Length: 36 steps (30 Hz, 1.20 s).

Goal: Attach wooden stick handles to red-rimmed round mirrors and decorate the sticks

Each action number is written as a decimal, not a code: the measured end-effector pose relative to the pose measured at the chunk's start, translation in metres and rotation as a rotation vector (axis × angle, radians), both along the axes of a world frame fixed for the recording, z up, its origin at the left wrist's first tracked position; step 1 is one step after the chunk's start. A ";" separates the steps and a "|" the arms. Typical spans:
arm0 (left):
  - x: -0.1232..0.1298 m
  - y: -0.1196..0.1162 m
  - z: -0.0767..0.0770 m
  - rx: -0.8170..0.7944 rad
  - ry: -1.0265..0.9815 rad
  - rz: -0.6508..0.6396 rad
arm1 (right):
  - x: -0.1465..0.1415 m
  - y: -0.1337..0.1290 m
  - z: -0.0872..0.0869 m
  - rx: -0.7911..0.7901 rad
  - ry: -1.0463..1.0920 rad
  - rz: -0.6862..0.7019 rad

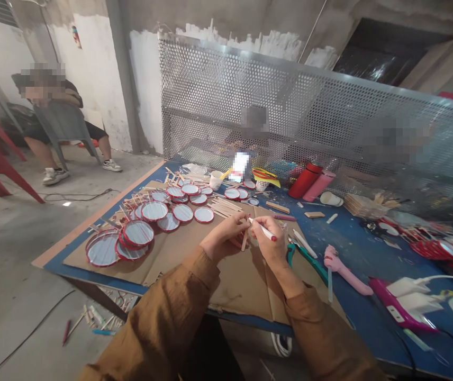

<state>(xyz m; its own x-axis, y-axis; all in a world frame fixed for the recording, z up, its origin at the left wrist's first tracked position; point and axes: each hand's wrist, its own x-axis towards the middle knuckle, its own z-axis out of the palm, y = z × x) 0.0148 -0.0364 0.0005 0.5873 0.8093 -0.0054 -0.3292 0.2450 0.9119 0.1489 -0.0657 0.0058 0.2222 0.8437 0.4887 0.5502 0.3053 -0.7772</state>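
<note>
Over the brown cardboard [234, 288], my two hands meet close together. My left hand [229, 233] is closed on a flat wooden craft stick [244, 241], which points down toward me. A white marker with a red end [265, 230] is gripped in my right hand [269, 243], its tip close to the upper part of the stick. To the left lie several round discs with red rims [139, 233], stacked and overlapping. Just beyond my hands is a pile of loose wooden sticks [224, 206]. Green-handled pliers [309, 262] and a white pen-like tool [305, 243] rest to the right.
A pink glue gun [345, 270] and a purple power strip [399, 304] with white plugs occupy the right side. Red and pink bottles [306, 179] stand before a perforated metal screen [218, 90]. One person [55, 106] sits at far left; others are behind the screen.
</note>
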 end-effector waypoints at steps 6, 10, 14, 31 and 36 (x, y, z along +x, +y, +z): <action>-0.001 -0.005 0.003 -0.019 0.004 0.015 | 0.002 0.000 0.000 -0.005 0.110 -0.016; -0.002 -0.005 0.003 -0.013 -0.007 0.007 | 0.001 0.001 -0.002 -0.002 0.036 0.029; -0.001 0.000 0.001 -0.008 0.026 -0.001 | 0.001 0.002 -0.002 -0.007 0.026 0.009; 0.000 0.001 -0.003 -0.012 0.015 -0.010 | 0.003 0.003 -0.002 0.008 0.028 0.031; -0.002 -0.002 0.002 -0.015 0.021 -0.008 | 0.004 0.003 -0.001 0.010 0.000 0.022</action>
<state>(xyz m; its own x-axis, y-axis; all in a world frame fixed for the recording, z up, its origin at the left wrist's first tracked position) 0.0132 -0.0381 0.0023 0.5934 0.8044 -0.0295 -0.3083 0.2609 0.9148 0.1525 -0.0629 0.0046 0.2039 0.8432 0.4974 0.5432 0.3252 -0.7741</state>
